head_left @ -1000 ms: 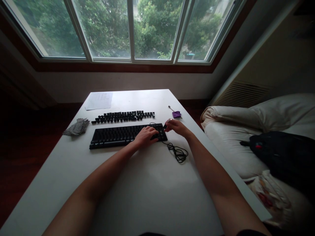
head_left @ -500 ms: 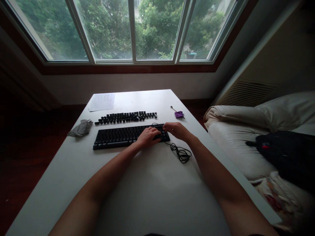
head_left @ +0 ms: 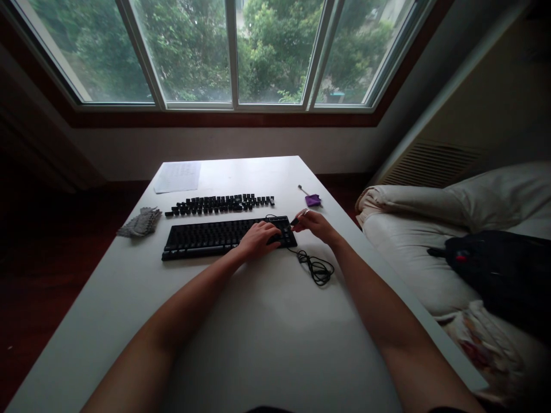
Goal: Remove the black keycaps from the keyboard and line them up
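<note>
A black keyboard (head_left: 206, 238) lies across the white table, with its number pad side to the right. My left hand (head_left: 259, 236) lies palm down over the right part of the keyboard, fingers stretched out. At the keyboard's right edge my right hand (head_left: 313, 223) pinches a small dark object (head_left: 295, 222); a pale glint shows near the fingertips, and the object is too small to name. Behind the keyboard, loose black keycaps (head_left: 219, 203) stand in several rows. The coiled black cable (head_left: 317, 268) rests in front of the keyboard's right end.
On the left of the table (head_left: 241, 344) lies a crumpled grey cloth (head_left: 141, 222), with a paper sheet (head_left: 177, 176) farther back. A purple item (head_left: 313, 200) and a thin stick (head_left: 302, 189) lie at the right. A sofa (head_left: 400, 241) with a dark bag (head_left: 495, 264) stands beside the table.
My right hand has shifted slightly right, and the small dark object between its fingers now shows. My left hand stays on the keyboard.
</note>
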